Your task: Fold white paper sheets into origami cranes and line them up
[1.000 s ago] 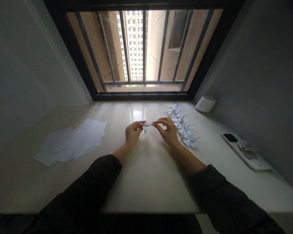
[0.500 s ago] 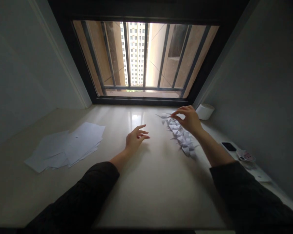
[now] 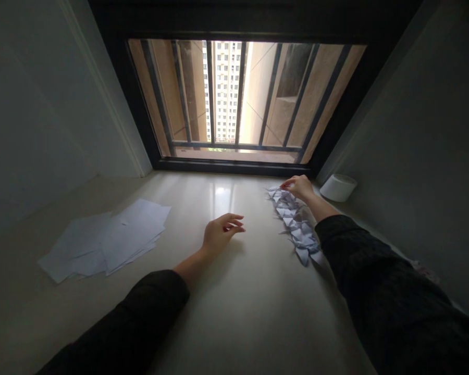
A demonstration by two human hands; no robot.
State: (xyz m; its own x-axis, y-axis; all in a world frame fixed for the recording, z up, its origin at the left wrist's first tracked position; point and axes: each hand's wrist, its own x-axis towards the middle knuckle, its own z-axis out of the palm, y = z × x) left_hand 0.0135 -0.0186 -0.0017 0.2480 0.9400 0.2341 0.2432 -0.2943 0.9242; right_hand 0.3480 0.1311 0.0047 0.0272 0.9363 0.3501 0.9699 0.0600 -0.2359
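Several folded white paper cranes (image 3: 300, 224) stand packed in a long row on the right side of the pale sill. At the row's far end is my right hand (image 3: 300, 187), its thumb and fingers pinched on a paper crane (image 3: 275, 192) that is partly hidden among the others. My left hand (image 3: 221, 232) hovers over the middle of the sill, left of the row. Its fingers are loosely curved and apart, with nothing between them.
A loose pile of white paper sheets (image 3: 133, 229) lies at the left. By the right wall stands a white roll (image 3: 338, 187). A dark-framed window (image 3: 234, 167) with bars closes off the back. My right sleeve mostly covers small items along the right edge.
My right hand has brought the paper crane down into the far end of the row. The left hand stays nearly in place, its fingers drawn slightly closer. The view has shifted a little.
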